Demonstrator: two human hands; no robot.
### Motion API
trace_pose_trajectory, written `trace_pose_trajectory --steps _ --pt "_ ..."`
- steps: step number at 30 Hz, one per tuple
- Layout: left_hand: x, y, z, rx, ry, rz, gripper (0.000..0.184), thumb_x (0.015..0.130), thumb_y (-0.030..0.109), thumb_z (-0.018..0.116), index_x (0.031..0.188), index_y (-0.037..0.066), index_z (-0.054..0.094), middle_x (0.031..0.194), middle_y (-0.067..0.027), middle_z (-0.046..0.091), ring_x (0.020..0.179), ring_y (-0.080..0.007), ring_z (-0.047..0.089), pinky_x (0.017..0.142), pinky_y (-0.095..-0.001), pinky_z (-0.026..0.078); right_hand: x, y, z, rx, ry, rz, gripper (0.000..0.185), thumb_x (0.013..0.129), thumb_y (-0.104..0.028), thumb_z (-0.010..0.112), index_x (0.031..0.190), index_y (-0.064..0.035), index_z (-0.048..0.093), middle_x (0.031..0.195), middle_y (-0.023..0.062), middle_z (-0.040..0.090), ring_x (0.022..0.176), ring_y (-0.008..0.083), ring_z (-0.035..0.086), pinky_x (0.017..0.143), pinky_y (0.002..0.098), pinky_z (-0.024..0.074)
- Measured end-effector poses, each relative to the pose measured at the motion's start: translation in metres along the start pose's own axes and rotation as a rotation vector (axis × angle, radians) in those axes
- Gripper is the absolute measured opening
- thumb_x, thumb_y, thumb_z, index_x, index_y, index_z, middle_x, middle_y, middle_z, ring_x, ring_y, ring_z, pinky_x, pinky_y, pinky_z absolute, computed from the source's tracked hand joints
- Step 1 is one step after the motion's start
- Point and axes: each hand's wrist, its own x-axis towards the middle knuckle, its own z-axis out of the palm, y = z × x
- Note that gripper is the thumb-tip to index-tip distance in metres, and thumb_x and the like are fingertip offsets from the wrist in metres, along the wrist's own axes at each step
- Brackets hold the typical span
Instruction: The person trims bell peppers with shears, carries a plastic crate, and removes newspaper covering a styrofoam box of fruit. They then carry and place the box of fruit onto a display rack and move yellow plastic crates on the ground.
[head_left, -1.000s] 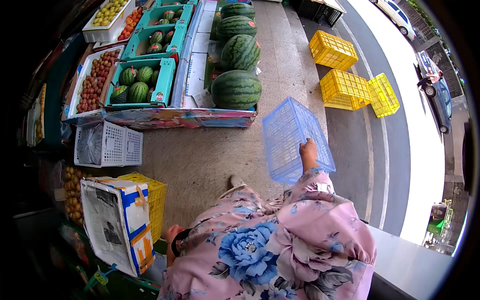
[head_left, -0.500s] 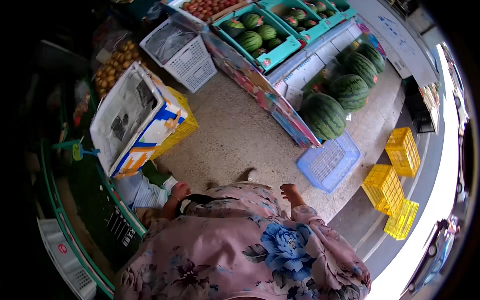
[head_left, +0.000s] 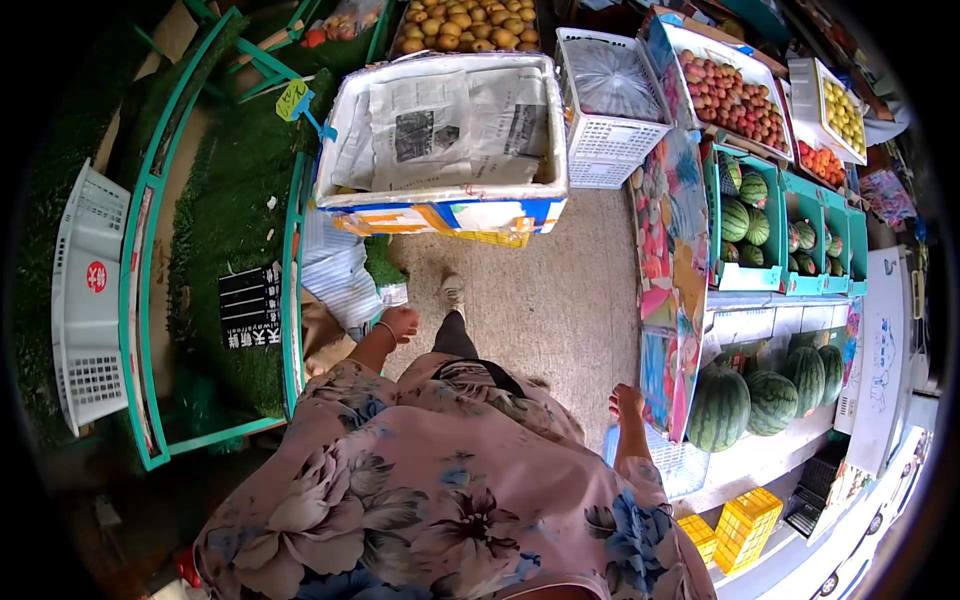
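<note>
My left hand, a bracelet at its wrist, hangs loosely beside my body near a striped cloth, its fingers curled and small in view. On the other side my right hand hangs with fingers apart and nothing in it, above the blue plastic crate on the ground. Ahead stands a white foam box lined with newspaper, with blue and orange tape on its side. Neither hand touches the box.
Right of the foam box is a white basket. Watermelons lie on a stand at the right, with teal boxes behind. A green-framed rack is at the left. Yellow crates stand at lower right.
My right hand has let go of the blue crate, which now stands on the ground by the watermelon stand. My view has turned left, bringing the foam box in front of me.
</note>
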Motion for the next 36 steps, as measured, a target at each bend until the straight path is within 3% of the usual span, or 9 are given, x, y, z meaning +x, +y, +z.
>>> trace_pose_trajectory --steps 7,13,19,22,27,29,31,33,36 --pt "0.066 0.139 -0.113 -0.251 0.457 0.855 0.016 0.078 0.019 0.048 0.083 0.005 0.053 0.066 -0.0033 0.054 0.059 -0.0100 0.054 0.050 -0.0217 0.044 -0.064 -0.160 0.147 0.265 -0.002 -0.471 0.023 0.073 -0.013 0.054 0.094 -0.0024 0.054 0.080 0.0045 0.058 0.066 0.0115 0.056 0.048 0.0228 0.0415" --pt "0.112 0.212 -0.167 0.487 0.616 0.606 0.024 0.069 0.020 0.053 0.086 0.002 0.054 0.079 -0.0118 0.059 0.075 -0.0223 0.057 0.068 -0.0311 0.044 -0.094 -0.328 0.249 -0.284 0.181 -1.190 0.030 0.070 -0.018 0.054 0.096 -0.0030 0.053 0.083 0.0144 0.058 0.078 0.0247 0.057 0.069 0.0320 0.0440" --pt "0.172 0.221 -0.162 0.167 0.395 0.335 0.047 0.061 0.024 0.061 0.098 -0.003 0.048 0.096 -0.0171 0.053 0.092 -0.0263 0.050 0.076 -0.0327 0.040 -0.051 -0.391 0.306 -0.492 0.342 -0.780 0.077 0.058 -0.033 0.066 0.118 -0.0013 0.029 0.109 0.0175 0.046 0.099 0.0303 0.046 0.083 0.0362 0.0366" --pt "0.185 0.228 -0.148 -0.084 0.416 0.066 0.076 0.059 0.023 0.064 0.120 0.000 0.025 0.119 -0.0211 0.034 0.107 -0.0330 0.039 0.088 -0.0361 0.035 -0.047 -0.404 0.329 -0.331 0.238 -0.418 0.083 0.056 -0.038 0.069 0.119 -0.0006 0.031 0.117 0.0165 0.038 0.094 0.0247 0.049 0.075 0.0314 0.0416" --pt "0.177 0.252 -0.120 -0.214 0.603 -0.036 0.083 0.057 0.029 0.067 0.120 -0.003 0.024 0.117 -0.0224 0.036 0.105 -0.0301 0.041 0.083 -0.0347 0.038 -0.052 -0.403 0.369 -0.327 -0.211 -0.501 0.072 0.059 -0.039 0.068 0.113 0.0002 0.040 0.102 0.0148 0.051 0.088 0.0215 0.050 0.075 0.0320 0.0410" --pt "0.173 0.259 -0.116 -0.210 0.525 0.016 0.089 0.056 0.038 0.067 0.123 0.003 0.021 0.118 -0.0222 0.035 0.110 -0.0338 0.033 0.089 -0.0403 0.034 -0.074 -0.400 0.399 -0.434 -0.030 -0.544 0.062 0.061 -0.038 0.066 0.106 -0.0010 0.047 0.098 0.0127 0.054 0.084 0.0196 0.052 0.075 0.0317 0.0410" --pt "0.156 0.266 -0.104 -0.159 0.532 -0.017 0.087 0.057 0.049 0.063 0.121 0.002 0.026 0.113 -0.0206 0.040 0.106 -0.0322 0.039 0.085 -0.0396 0.037 -0.061 -0.387 0.425 -0.334 -0.390 -0.728 0.050 0.062 -0.033 0.066 0.099 -0.0011 0.052 0.092 0.0143 0.055 0.078 0.0207 0.053 0.070 0.0308 0.0428" --pt "0.141 0.274 -0.099 -0.464 0.139 -0.093 0.085 0.059 0.058 0.057 0.118 0.002 0.033 0.108 -0.0182 0.045 0.100 -0.0296 0.044 0.079 -0.0382 0.041 -0.065 -0.386 0.447 -0.396 -0.656 -0.850 0.049 0.062 -0.018 0.067 0.102 0.0003 0.046 0.090 0.0133 0.055 0.083 0.0212 0.053 0.070 0.0298 0.0432" --pt "0.150 0.267 -0.099 -0.654 -0.153 0.072 0.078 0.063 0.061 0.053 0.114 0.004 0.038 0.099 -0.0153 0.051 0.077 -0.0269 0.055 0.060 -0.0340 0.047 -0.138 -0.396 0.452 -0.449 -0.765 -0.624 0.033 0.066 -0.020 0.064 0.090 -0.0025 0.053 0.073 0.0071 0.056 0.066 0.0119 0.052 0.057 0.0255 0.0428"
